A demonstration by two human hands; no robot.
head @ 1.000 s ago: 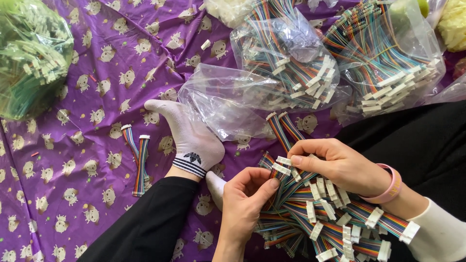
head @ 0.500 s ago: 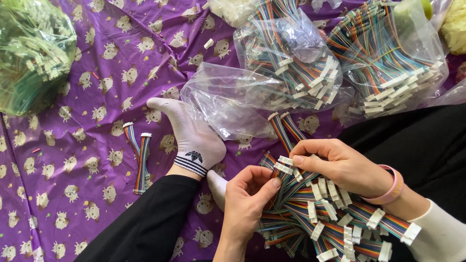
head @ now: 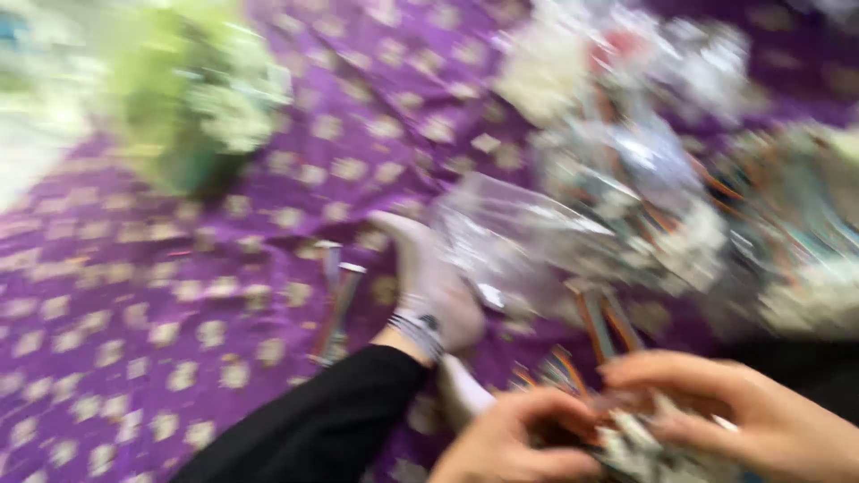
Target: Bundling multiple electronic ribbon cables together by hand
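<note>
The view is blurred by motion. My left hand (head: 514, 438) and my right hand (head: 734, 416) meet at the bottom right over a pile of multicoloured ribbon cables with white connectors (head: 640, 447). Both hands pinch cables from that pile; the exact grip is smeared. A clear plastic bag (head: 528, 237) lies open just beyond the hands. My foot in a white sock (head: 429, 286) rests on the purple patterned cloth (head: 179, 313), with my black trouser leg below it.
Two loose ribbon cables (head: 335, 309) lie left of the foot. More clear bags of cables (head: 662, 170) sit at the back right. A green bag (head: 192, 107) stands at the upper left.
The camera has swung, so the whole scene has shifted down and right and blurred. My hands stay together on the cable pile.
</note>
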